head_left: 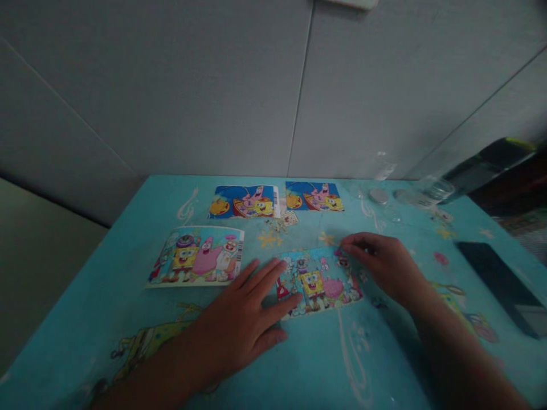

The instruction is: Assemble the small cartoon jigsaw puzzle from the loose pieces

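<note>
The right hand [342,244] has its fingertips pinched together at the cartoon picture's [314,283] one-o'clock corner—gripping what, I can't tell—while the left hand [250,304] lies spread and ungripping, fingers over its nine-o'clock edge. The picture lies slightly askew on the blue table [311,364], speckled, yellow figure mid-scene, pink one at three o'clock—a similar card [203,256] toward ten.

Through my head camera I see a dark flat slab [498,282] slanting across the right side of the blue printed table cover [98,302], clear jars [433,191] near a pale round disc [379,196] farther back, and a grey panelled wall [213,97] behind.
</note>
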`<state>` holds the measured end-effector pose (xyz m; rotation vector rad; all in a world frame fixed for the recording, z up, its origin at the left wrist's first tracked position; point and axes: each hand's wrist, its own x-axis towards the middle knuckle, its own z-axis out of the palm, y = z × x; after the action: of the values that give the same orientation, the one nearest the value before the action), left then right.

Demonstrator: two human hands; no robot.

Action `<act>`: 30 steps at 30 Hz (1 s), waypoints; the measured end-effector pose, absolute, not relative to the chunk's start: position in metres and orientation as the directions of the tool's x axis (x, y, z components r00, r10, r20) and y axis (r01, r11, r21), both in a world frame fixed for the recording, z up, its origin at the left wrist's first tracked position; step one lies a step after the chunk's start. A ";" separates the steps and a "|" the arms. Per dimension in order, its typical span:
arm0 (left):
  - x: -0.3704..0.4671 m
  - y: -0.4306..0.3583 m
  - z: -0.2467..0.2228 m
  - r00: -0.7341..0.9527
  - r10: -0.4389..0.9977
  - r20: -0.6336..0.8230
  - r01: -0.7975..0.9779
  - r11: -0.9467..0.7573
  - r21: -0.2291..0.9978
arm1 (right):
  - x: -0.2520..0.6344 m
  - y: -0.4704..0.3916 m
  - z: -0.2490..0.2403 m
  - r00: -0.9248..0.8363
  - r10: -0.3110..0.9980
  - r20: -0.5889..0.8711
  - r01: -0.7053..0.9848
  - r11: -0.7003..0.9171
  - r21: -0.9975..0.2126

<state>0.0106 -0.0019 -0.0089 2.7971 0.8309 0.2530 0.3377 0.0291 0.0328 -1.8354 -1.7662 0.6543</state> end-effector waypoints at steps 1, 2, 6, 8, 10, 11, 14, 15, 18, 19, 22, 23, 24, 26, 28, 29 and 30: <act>0.011 -0.002 -0.008 0.824 0.556 0.107 0.518 -0.816 0.256 | 0.330 0.027 0.034 -0.002 1.000 -0.023 0.716 -0.014 -0.698; 0.012 -0.002 -0.008 0.822 0.559 0.110 0.519 -0.814 0.260 | 0.323 0.025 0.033 -0.039 0.998 -0.041 0.686 -0.003 -0.727; 0.013 -0.002 -0.006 0.821 0.562 0.102 0.522 -0.810 0.267 | 0.303 0.020 0.027 -0.141 0.987 -0.073 0.650 0.037 -0.759; 0.014 -0.002 -0.005 0.822 0.562 0.092 0.523 -0.808 0.270 | 0.299 0.020 0.023 -0.144 0.986 -0.081 0.655 0.034 -0.755; 0.014 -0.002 -0.004 0.823 0.561 0.088 0.522 -0.808 0.272 | 0.298 0.021 0.020 -0.125 0.990 -0.072 0.665 0.030 -0.746; 0.014 -0.002 -0.004 0.823 0.561 0.088 0.522 -0.809 0.271 | 0.298 0.022 0.017 -0.114 0.991 -0.063 0.672 0.031 -0.740; 0.013 -0.002 -0.005 0.823 0.560 0.093 0.520 -0.810 0.271 | 0.299 0.023 0.010 -0.101 0.995 -0.028 0.701 0.051 -0.711; 0.013 -0.003 -0.005 0.822 0.561 0.095 0.521 -0.809 0.273 | 0.300 0.023 0.007 -0.102 0.995 -0.021 0.712 0.058 -0.700; 0.013 -0.003 -0.007 0.821 0.560 0.107 0.517 -0.810 0.277 | 0.300 0.024 0.002 -0.114 0.993 0.001 0.732 0.085 -0.676; 0.012 -0.003 -0.007 0.821 0.560 0.112 0.515 -0.811 0.276 | 0.300 0.024 0.001 -0.125 0.992 0.009 0.734 0.098 -0.672; 0.012 -0.002 -0.009 0.821 0.556 0.126 0.510 -0.815 0.274 | 0.299 0.025 0.003 -0.168 0.985 0.043 0.749 0.156 -0.644; 0.012 -0.002 -0.009 0.821 0.557 0.129 0.510 -0.816 0.272 | 0.298 0.025 0.004 -0.187 0.981 0.051 0.754 0.177 -0.633; 0.012 -0.002 -0.010 0.822 0.555 0.127 0.510 -0.817 0.270 | 0.298 0.026 0.006 -0.205 0.977 0.055 0.757 0.194 -0.624; 0.012 -0.002 -0.010 0.825 0.551 0.127 0.508 -0.820 0.262 | 0.298 0.026 0.009 -0.236 0.970 0.056 0.755 0.219 -0.618; 0.013 -0.002 -0.010 0.826 0.550 0.124 0.510 -0.822 0.252 | 0.298 0.026 0.011 -0.259 0.964 0.055 0.746 0.236 -0.623; 0.013 -0.002 -0.010 0.826 0.550 0.125 0.511 -0.823 0.247 | 0.298 0.026 0.012 -0.267 0.962 0.059 0.742 0.244 -0.625; 0.013 -0.002 -0.010 0.826 0.550 0.126 0.512 -0.824 0.243 | 0.298 0.026 0.013 -0.272 0.960 0.067 0.739 0.253 -0.625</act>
<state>0.0129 -0.0021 -0.0095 2.8091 0.8262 0.2827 0.2980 0.0256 0.0127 -1.5441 -2.0925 0.6771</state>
